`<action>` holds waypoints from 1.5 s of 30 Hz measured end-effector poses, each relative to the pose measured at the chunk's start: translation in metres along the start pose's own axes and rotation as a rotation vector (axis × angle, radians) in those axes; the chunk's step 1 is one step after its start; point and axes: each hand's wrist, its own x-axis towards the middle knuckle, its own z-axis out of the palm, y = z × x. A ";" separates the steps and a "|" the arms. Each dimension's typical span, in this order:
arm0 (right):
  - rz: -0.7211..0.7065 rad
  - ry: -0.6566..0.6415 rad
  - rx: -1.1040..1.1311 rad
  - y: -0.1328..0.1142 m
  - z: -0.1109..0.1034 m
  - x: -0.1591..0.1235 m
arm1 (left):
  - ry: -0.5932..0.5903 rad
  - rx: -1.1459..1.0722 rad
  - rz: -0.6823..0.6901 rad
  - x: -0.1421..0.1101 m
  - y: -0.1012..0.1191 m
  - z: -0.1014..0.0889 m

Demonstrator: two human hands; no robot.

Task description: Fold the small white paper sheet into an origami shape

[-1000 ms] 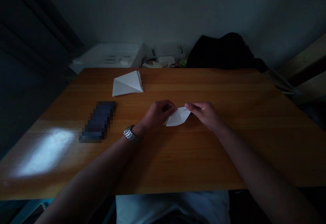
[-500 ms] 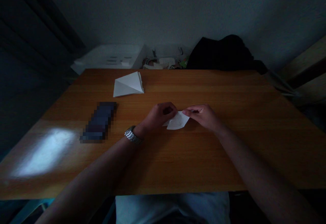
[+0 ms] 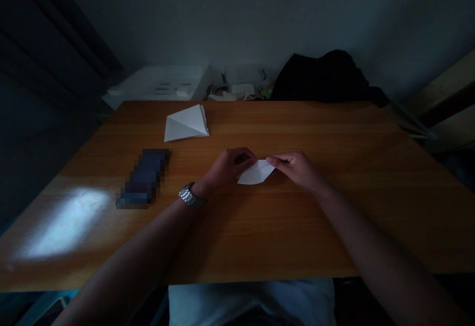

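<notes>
A small piece of white paper (image 3: 256, 173) is held between my two hands near the middle of the table. My left hand (image 3: 233, 164), with a metal-banded watch (image 3: 190, 196) on its wrist, pinches the paper's upper left part. On the other side, my right hand (image 3: 295, 166) grips the right corner between thumb and fingers. The paper's lower edge bows out towards me, and its top lies partly behind my fingers. Farther back on the left rests a folded stack of white paper (image 3: 186, 123), apart from both hands.
A pixelated dark flat object (image 3: 144, 177) lies left of my left arm on the wooden table (image 3: 282, 232). Behind the far edge stand a white plastic tray (image 3: 174, 81), a clear bin (image 3: 241, 76) with assorted items, and a heap of black cloth (image 3: 321, 78).
The held paper has swung slightly left and its lower flaps now look like one curved piece. My left hand has moved slightly left; my right hand is almost unmoved.
</notes>
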 end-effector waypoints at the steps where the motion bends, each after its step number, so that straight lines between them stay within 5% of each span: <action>1: 0.002 0.010 -0.006 0.000 0.000 0.000 | 0.005 -0.015 0.005 0.000 0.001 0.000; 9: 0.116 0.148 0.099 0.009 0.001 0.003 | -0.013 -0.086 0.053 -0.003 0.013 0.005; 17: 0.238 0.208 0.322 0.010 0.002 0.005 | 0.053 -0.018 0.030 -0.004 0.000 0.005; 22: 0.218 0.090 0.262 0.011 0.002 0.004 | 0.149 -0.023 0.049 0.001 0.001 0.000; 29: 0.145 -0.024 0.163 0.001 0.008 0.000 | 0.046 0.037 0.068 -0.003 0.009 0.002; 33: 0.161 -0.113 0.193 -0.002 0.013 -0.003 | 0.081 -0.082 0.060 -0.002 0.007 0.004; 45: 0.304 -0.059 0.552 -0.013 0.021 -0.005 | 0.072 -0.459 -0.045 -0.002 0.005 0.005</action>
